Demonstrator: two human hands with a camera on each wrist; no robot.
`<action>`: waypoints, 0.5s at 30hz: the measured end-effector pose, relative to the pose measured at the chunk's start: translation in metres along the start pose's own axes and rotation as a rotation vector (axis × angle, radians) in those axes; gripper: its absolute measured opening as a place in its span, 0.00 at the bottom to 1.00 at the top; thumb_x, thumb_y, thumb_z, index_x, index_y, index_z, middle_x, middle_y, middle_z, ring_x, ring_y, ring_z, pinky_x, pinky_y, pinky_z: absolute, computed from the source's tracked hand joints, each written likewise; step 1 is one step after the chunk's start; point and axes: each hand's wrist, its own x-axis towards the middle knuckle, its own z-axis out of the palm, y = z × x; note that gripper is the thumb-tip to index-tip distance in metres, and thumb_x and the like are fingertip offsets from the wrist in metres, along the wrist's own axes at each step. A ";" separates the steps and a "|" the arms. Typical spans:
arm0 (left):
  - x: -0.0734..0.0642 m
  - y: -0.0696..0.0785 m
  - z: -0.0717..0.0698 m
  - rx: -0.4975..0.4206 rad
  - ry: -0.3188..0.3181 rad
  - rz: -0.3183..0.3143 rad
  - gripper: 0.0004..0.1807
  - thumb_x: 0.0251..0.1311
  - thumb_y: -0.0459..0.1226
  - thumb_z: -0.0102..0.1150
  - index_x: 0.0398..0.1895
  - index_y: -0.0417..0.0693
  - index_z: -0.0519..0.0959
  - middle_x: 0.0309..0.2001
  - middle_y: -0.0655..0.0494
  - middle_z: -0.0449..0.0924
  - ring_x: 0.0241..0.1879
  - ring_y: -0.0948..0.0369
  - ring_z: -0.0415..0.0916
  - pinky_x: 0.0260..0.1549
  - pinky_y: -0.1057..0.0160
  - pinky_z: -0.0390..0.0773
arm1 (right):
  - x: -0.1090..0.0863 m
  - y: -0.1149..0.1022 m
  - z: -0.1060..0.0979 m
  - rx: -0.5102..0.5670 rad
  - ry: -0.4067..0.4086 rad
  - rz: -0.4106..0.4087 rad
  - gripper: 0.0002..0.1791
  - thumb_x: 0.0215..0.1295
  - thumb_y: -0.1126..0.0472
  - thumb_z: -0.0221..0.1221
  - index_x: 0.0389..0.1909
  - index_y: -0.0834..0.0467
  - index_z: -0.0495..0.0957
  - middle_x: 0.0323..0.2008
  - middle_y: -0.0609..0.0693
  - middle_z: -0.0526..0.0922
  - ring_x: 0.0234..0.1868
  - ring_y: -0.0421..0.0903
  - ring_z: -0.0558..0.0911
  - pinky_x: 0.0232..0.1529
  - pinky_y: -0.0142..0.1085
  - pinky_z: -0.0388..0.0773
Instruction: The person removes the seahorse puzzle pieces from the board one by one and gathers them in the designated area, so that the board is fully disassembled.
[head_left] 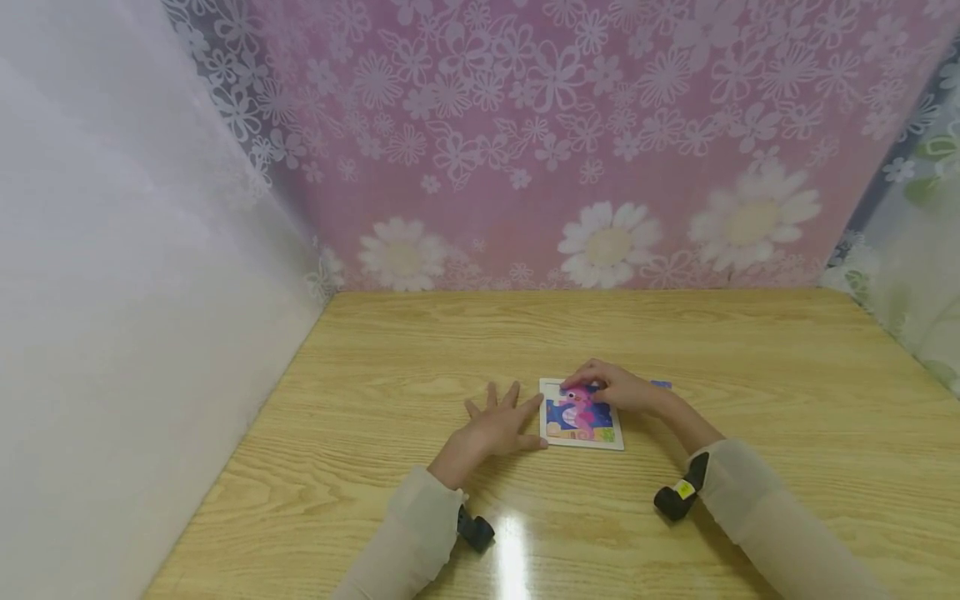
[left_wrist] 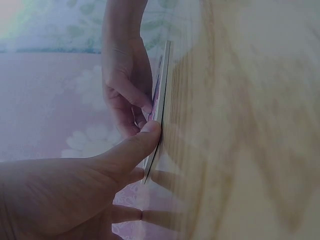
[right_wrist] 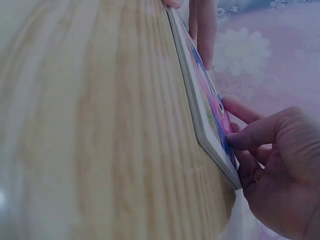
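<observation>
A small jigsaw puzzle (head_left: 577, 417) of a pink seahorse on dark blue sits in a white-rimmed tray (head_left: 588, 446) on the table. My left hand (head_left: 497, 429) lies beside the tray with its fingers spread; thumb and index fingertip touch the left rim. Over the puzzle's upper right, my right hand (head_left: 618, 387) pinches the puzzle piece with the seahorse's head (head_left: 577, 396) between thumb and fingers. In the right wrist view, the right thumb (right_wrist: 242, 141) is down on the blue part of the picture. A pale bare patch (head_left: 552, 389) shows at the tray's upper left corner.
Behind the right wrist, a blue puzzle piece (head_left: 662, 384) lies on the wood-grain table (head_left: 375, 367). A white wall (head_left: 150, 292) borders the table at left, and a pink flowered curtain (head_left: 510, 167) hangs along the back edge.
</observation>
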 end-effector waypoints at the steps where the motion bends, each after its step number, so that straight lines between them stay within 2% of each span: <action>1: 0.000 0.000 0.000 0.001 0.000 0.001 0.41 0.56 0.61 0.50 0.71 0.62 0.52 0.71 0.45 0.41 0.65 0.35 0.32 0.51 0.28 0.41 | 0.001 0.001 0.000 -0.002 0.003 -0.007 0.26 0.50 0.79 0.49 0.51 0.63 0.77 0.48 0.58 0.70 0.49 0.57 0.68 0.48 0.52 0.62; 4: 0.000 0.000 0.000 -0.002 0.001 0.006 0.41 0.56 0.61 0.50 0.71 0.62 0.52 0.71 0.45 0.40 0.65 0.35 0.32 0.50 0.27 0.41 | 0.001 0.003 0.002 0.008 0.024 -0.013 0.25 0.51 0.79 0.49 0.51 0.63 0.77 0.47 0.58 0.71 0.49 0.56 0.68 0.49 0.52 0.63; 9: 0.001 0.000 0.002 -0.010 0.001 0.007 0.41 0.56 0.61 0.50 0.71 0.63 0.52 0.71 0.45 0.40 0.65 0.35 0.32 0.50 0.27 0.40 | 0.000 0.003 0.004 0.051 0.079 -0.018 0.19 0.58 0.76 0.51 0.51 0.66 0.74 0.46 0.58 0.71 0.46 0.55 0.71 0.46 0.48 0.67; 12: 0.002 -0.001 0.003 -0.002 0.006 0.001 0.41 0.56 0.61 0.50 0.71 0.63 0.52 0.71 0.45 0.41 0.65 0.35 0.32 0.50 0.27 0.41 | 0.001 0.001 0.005 0.041 0.115 -0.031 0.17 0.59 0.74 0.54 0.51 0.67 0.73 0.42 0.57 0.71 0.42 0.54 0.72 0.42 0.44 0.70; 15: 0.002 -0.001 0.003 0.004 0.009 -0.004 0.41 0.56 0.61 0.50 0.71 0.63 0.52 0.71 0.45 0.41 0.65 0.35 0.33 0.50 0.27 0.42 | 0.001 -0.002 0.005 0.019 0.145 -0.027 0.16 0.59 0.74 0.55 0.49 0.65 0.75 0.41 0.56 0.72 0.42 0.53 0.73 0.41 0.44 0.71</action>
